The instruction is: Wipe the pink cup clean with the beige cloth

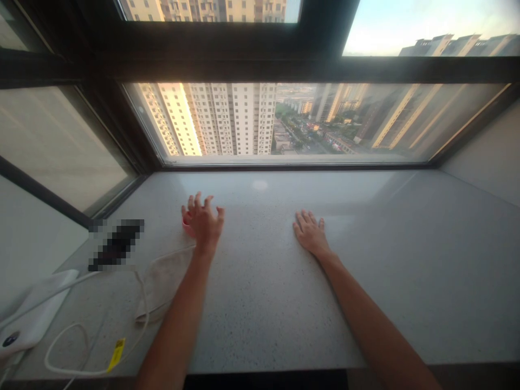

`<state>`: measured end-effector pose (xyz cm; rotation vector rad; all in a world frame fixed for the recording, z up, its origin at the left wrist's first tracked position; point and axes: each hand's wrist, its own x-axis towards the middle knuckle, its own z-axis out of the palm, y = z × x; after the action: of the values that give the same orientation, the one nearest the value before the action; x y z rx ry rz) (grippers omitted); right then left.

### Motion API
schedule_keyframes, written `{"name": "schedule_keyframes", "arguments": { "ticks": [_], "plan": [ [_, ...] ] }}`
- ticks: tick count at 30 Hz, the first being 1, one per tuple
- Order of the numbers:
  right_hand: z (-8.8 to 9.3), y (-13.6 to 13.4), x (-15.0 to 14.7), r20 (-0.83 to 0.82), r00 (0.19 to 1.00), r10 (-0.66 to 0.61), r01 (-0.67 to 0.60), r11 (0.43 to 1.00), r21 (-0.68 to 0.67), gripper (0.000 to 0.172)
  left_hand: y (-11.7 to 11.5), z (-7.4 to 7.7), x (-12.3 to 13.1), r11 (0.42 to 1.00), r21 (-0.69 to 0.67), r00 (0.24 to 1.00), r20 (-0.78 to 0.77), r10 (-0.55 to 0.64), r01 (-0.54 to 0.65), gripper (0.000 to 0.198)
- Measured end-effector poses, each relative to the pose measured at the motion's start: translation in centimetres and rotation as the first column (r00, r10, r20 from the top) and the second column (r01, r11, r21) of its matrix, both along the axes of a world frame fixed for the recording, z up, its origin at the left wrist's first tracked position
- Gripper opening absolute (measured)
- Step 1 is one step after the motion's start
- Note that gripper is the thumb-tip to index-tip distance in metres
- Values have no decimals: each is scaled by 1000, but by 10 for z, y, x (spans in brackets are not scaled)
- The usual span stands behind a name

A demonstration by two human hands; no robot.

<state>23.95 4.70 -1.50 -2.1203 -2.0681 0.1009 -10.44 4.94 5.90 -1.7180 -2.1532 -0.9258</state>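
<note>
My left hand (204, 219) reaches over the stone windowsill (365, 260) with its fingers spread above a small pink object (186, 223), which peeks out at the hand's left edge; I cannot tell whether the fingers grip it. My right hand (311, 233) lies flat on the sill, palm down, fingers stretched out, holding nothing. A folded beige cloth (162, 281) lies on the sill just left of my left forearm.
At the left, a white power bank (32, 317) with a looping white cable (87, 355) and yellow tag sits near a blurred dark device (117, 245). The window glass and dark frame (284, 162) close off the far side.
</note>
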Motion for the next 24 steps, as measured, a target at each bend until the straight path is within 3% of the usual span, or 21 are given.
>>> {"name": "schedule_keyframes", "arguments": {
  "ticks": [2, 4, 7, 11, 15, 18, 21, 24],
  "plan": [
    [1, 0, -2, 6, 1000, -3, 3, 1000, 0, 64, 3, 1, -23, 990, -77, 993, 11, 121, -120, 61],
    [2, -1, -4, 10, 1000, -7, 7, 1000, 0, 63, 6, 0, -36, 972, -190, 989, 28, 147, -139, 69],
    [3, -1, -7, 15, 1000, -17, 17, 1000, 7, 62, 5, -1, -25, 954, -274, 991, 19, 130, -120, 66],
    [3, -1, -7, 8, 1000, -19, 19, 1000, 19, 63, -5, -6, 45, 954, -290, 996, -12, -86, 79, 64],
    [1, 0, -1, -52, 998, -23, 26, 998, 56, 63, -15, -16, 131, 902, -276, 939, 9, -343, 332, 63],
    [1, 1, 2, -86, 996, -28, 34, 997, 67, 62, -18, -12, 158, 871, -287, 914, 52, -401, 399, 71],
    [2, 1, 3, -98, 995, -26, 31, 998, 55, 62, -25, -2, 126, 835, -286, 880, 80, -468, 470, 80],
    [3, 0, 2, -88, 996, -20, 25, 999, 48, 63, -48, -4, 40, 898, -251, 931, 31, -365, 360, 65]
  ]
}}
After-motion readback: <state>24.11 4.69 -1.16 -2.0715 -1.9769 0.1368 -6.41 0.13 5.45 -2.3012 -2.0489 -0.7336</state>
